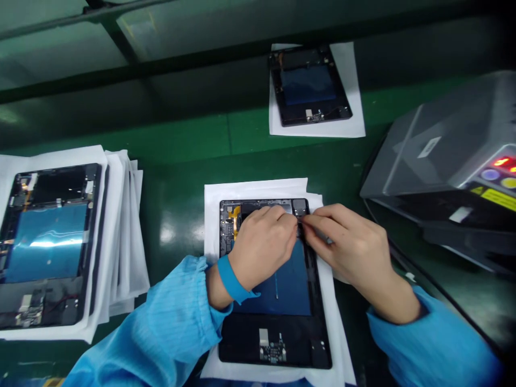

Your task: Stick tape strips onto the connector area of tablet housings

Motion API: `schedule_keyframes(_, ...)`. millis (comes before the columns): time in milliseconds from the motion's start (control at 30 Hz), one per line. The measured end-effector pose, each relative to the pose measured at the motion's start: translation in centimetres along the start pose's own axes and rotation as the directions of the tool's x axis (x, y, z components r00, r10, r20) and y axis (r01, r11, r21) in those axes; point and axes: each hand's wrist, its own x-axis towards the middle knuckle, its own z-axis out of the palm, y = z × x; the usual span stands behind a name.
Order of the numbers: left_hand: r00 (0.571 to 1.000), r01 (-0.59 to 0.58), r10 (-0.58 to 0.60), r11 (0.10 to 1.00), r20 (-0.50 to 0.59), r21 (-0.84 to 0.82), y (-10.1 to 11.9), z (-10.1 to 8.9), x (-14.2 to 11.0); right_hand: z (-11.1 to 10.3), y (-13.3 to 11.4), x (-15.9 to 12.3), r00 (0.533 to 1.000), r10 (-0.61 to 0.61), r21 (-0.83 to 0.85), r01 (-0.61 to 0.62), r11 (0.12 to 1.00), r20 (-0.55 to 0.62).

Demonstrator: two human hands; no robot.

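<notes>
An opened tablet (274, 338), its battery and circuit boards showing, lies on white paper sheets (258, 188) in front of me. My left hand (266, 242), with a blue band round the wrist, reaches across its upper half with the fingers curled into a pinch. From the right, my right hand (350, 242) meets it near the tablet's upper right corner, thumb and fingertips pressed together. Whatever the fingertips hold is too small or too covered to make out. A thin blue strip (276, 285) lies on the battery below the left hand.
At left, another opened tablet (48, 242) rests on a stack of white sheets (124, 231). A third tablet (310, 86) sits on paper at the back. A grey machine (443, 145) with a red display stands at right on the green table (177, 156).
</notes>
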Motion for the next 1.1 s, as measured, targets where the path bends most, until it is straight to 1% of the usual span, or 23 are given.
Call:
schedule_keyframes(67,1.000,0.005,-0.005,1.000,-0.002,0.004,0.0,0.1,0.0,-0.1,0.1,0.2,1.000,-0.023,0.004,0.023,1.000,0.014)
schedule_keyframes(133,1.000,0.003,-0.003,1.000,0.003,0.005,0.0,0.2,0.0,-0.4,0.0,0.2,0.998,-0.044,-0.030,0.046,0.999,0.049)
schedule_keyframes(233,1.000,0.004,-0.004,1.000,0.017,0.005,0.0,0.1,-0.1,-0.9,-0.5,0.1,0.990,-0.086,-0.135,0.102,0.986,0.115)
schedule_keyframes(333,1.000,0.006,-0.006,1.000,0.022,0.021,0.0,0.1,-0.1,-1.1,-1.3,-0.4,0.982,-0.117,-0.240,0.150,0.959,0.147)
schedule_keyframes(367,1.000,0.004,-0.005,1.000,0.021,0.027,0.0,0.1,-0.1,-1.0,-1.6,-0.6,0.981,-0.110,-0.258,0.148,0.955,0.157)
schedule_keyframes(433,1.000,0.009,-0.009,0.999,0.014,0.032,-0.1,0.2,0.1,-0.9,-2.1,-1.0,0.982,-0.060,-0.254,0.104,0.962,0.177)
schedule_keyframes(500,1.000,0.023,-0.023,1.000,-0.005,0.016,-0.2,0.2,0.3,-0.9,-2.3,-1.7,0.982,-0.006,-0.191,0.043,0.981,0.190)
schedule_keyframes(533,0.999,0.030,-0.030,1.000,-0.016,0.000,-0.2,0.1,0.5,-1.0,-2.2,-2.2,0.984,0.007,-0.145,0.019,0.989,0.177)
schedule_keyframes(567,0.999,0.030,-0.030,0.999,-0.024,-0.020,-0.2,-0.2,0.6,-1.3,-1.9,-2.9,0.990,0.014,-0.100,0.000,0.995,0.138)
schedule_keyframes(600,0.999,0.020,-0.021,0.999,-0.026,-0.040,-0.2,-0.6,0.6,-1.7,-1.4,-3.8,0.997,0.025,-0.074,-0.020,0.997,0.067)
schedule_keyframes(633,1.000,0.003,-0.005,0.998,-0.026,-0.056,-0.3,-1.1,0.5,-2.4,-0.6,-5.0,0.998,0.050,-0.085,-0.053,0.995,-0.029)
schedule_keyframes(667,0.999,-0.026,0.024,0.998,-0.027,-0.064,-0.5,-1.9,0.4,-3.1,0.3,-6.4,0.986,0.085,-0.139,-0.105,0.985,-0.142)
schedule_keyframes(700,0.998,-0.054,0.052,0.997,-0.030,-0.063,-0.7,-2.7,0.1,-4.1,1.3,-7.9,0.960,0.118,-0.227,-0.178,0.957,-0.255)
schedule_keyframes(733,0.996,-0.075,0.072,0.996,-0.057,-0.055,-1.1,-3.6,-0.3,-5.1,2.4,-9.5,0.924,0.139,-0.331,-0.264,0.906,-0.357)
schedule_keyframes(767,0.992,-0.092,0.088,0.995,-0.092,-0.043,-1.5,-4.6,-0.8,-6.1,3.5,-11.1,0.898,0.138,-0.433,-0.329,0.839,-0.417)
schedule_keyframes(800,0.987,-0.093,0.088,0.995,-0.131,-0.033,-2.0,-5.5,-1.3,-7.1,4.5,-12.6,0.888,0.129,-0.519,-0.369,0.771,-0.441)
schedule_keyframes(833,0.984,-0.077,0.071,0.997,-0.163,-0.031,-2.5,-6.3,-1.8,-8.0,5.4,-13.8,0.894,0.126,-0.580,-0.380,0.720,-0.430)
schedule_keyframes(900,0.975,-0.032,0.022,0.999,-0.221,-0.042,-3.3,-7.5,-2.7,-9.3,6.9,-15.4,0.918,0.141,-0.655,-0.366,0.661,-0.371)
schedule_keyframes(933,0.970,-0.002,-0.009,0.999,-0.242,-0.049,-3.6,-7.8,-3.1,-9.7,7.5,-15.8,0.927,0.148,-0.675,-0.354,0.647,-0.345)
schedule_keyframes(1000,0.959,0.039,-0.052,0.998,-0.278,-0.053,-4.1,-8.1,-3.8,-10.0,8.4,-15.7,0.936,0.114,-0.696,-0.327,0.639,-0.334)
schedule_keyframes(1067,0.952,0.059,-0.073,0.997,-0.297,-0.053,-4.4,-7.8,-4.4,-10.2,9.1,-15.4,0.941,0.035,-0.701,-0.275,0.658,-0.336)
schedule_keyframes(1100,0.951,0.059,-0.072,0.997,-0.302,-0.053,-4.6,-7.6,-4.6,-10.3,9.4,-15.4,0.942,0.022,-0.691,-0.262,0.674,-0.335)
